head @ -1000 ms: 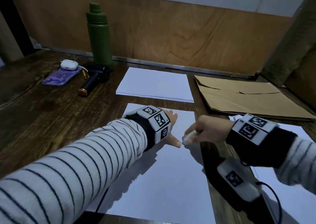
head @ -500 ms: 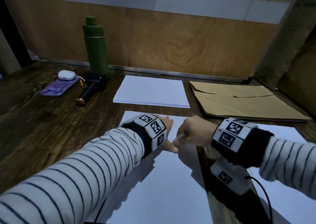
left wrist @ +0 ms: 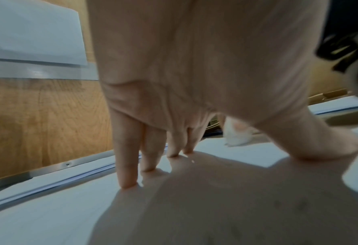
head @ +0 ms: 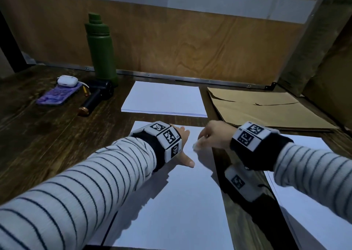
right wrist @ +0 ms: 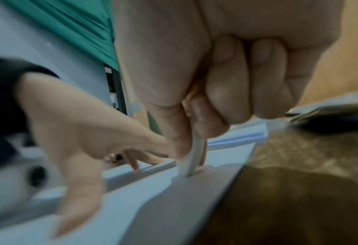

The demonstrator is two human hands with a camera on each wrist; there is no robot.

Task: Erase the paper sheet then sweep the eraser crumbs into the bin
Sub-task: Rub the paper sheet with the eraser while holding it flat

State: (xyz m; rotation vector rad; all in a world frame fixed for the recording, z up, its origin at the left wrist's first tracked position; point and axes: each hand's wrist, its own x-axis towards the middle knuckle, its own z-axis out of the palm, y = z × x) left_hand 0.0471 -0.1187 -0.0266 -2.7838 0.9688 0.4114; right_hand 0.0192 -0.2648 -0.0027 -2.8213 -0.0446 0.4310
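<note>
White sheet [head: 171,202] under both hands; white, possibly cream, eraser [right wrist: 191,159]; navy-striped white sleeves [head: 76,192]; dark-green bottle [head: 101,49] beyond the left hand [head: 183,146].

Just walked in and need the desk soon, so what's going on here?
A person is erasing a paper sheet on the wooden desk. The left hand presses flat on the sheet to hold it, while the right hand pinches a white eraser and rubs it near the sheet's top right. No bin is in view.
</note>
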